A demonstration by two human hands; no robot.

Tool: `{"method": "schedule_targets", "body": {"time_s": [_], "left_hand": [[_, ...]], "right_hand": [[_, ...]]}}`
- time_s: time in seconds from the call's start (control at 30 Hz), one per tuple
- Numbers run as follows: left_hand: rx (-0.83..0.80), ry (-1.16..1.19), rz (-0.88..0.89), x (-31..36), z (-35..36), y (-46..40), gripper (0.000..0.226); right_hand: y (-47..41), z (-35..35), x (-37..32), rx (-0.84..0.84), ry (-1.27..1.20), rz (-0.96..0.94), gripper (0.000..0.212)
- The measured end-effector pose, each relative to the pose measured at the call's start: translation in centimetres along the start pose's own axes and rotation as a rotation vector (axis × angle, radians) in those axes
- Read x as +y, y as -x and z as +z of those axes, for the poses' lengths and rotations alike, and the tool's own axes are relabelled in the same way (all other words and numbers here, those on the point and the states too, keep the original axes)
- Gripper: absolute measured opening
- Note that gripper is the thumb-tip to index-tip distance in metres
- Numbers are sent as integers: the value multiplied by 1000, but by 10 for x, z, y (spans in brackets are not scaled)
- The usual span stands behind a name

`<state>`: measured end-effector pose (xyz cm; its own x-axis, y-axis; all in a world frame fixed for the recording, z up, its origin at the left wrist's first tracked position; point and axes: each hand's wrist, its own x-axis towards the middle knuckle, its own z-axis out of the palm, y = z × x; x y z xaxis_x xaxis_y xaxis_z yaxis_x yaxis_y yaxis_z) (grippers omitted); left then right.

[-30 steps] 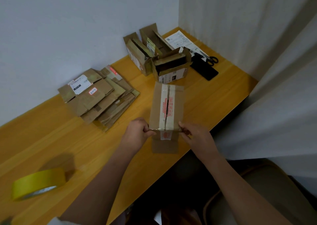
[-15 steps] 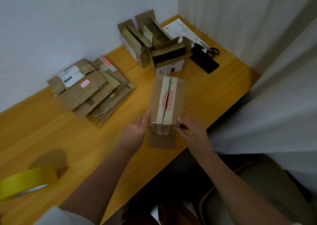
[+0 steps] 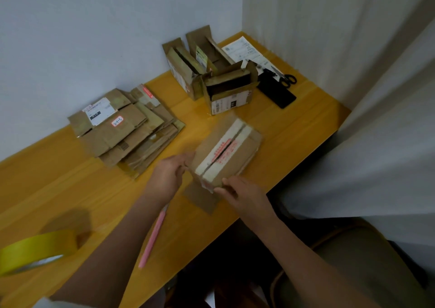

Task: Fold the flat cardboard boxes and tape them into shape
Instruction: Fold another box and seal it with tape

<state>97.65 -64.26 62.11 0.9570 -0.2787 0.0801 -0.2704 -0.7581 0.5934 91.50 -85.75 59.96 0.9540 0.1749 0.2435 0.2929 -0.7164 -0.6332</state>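
A brown cardboard box (image 3: 244,146) with white and red tape along its top seam lies on the wooden table (image 3: 70,190), turned diagonally. My left hand (image 3: 168,175) grips its near left corner. My right hand (image 3: 242,193) holds the near end, fingers curled on the edge. A loose flap (image 3: 200,197) sticks out under the box toward me. A stack of flat cardboard boxes (image 3: 122,131) lies to the left by the wall. A yellow tape roll (image 3: 35,251) sits at the near left.
Three folded open boxes (image 3: 211,77) stand in the far corner. Beside them lie a printed sheet (image 3: 244,51), black scissors (image 3: 286,78) and a flat black object (image 3: 276,93). A pink pen (image 3: 153,237) lies under my left forearm. A white curtain (image 3: 376,143) hangs at the right.
The box has turned from pointing straight away to lying diagonally toward the right. Both hands shifted with it, keeping hold of its near end.
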Motion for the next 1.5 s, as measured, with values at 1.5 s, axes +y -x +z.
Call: {"method": "schedule_targets", "body": {"time_s": [1.5], "left_hand": [[-5,226,-760,26,-4,-25,33]], "right_hand": [[-89,-19,25,-138,195,498,33]]}}
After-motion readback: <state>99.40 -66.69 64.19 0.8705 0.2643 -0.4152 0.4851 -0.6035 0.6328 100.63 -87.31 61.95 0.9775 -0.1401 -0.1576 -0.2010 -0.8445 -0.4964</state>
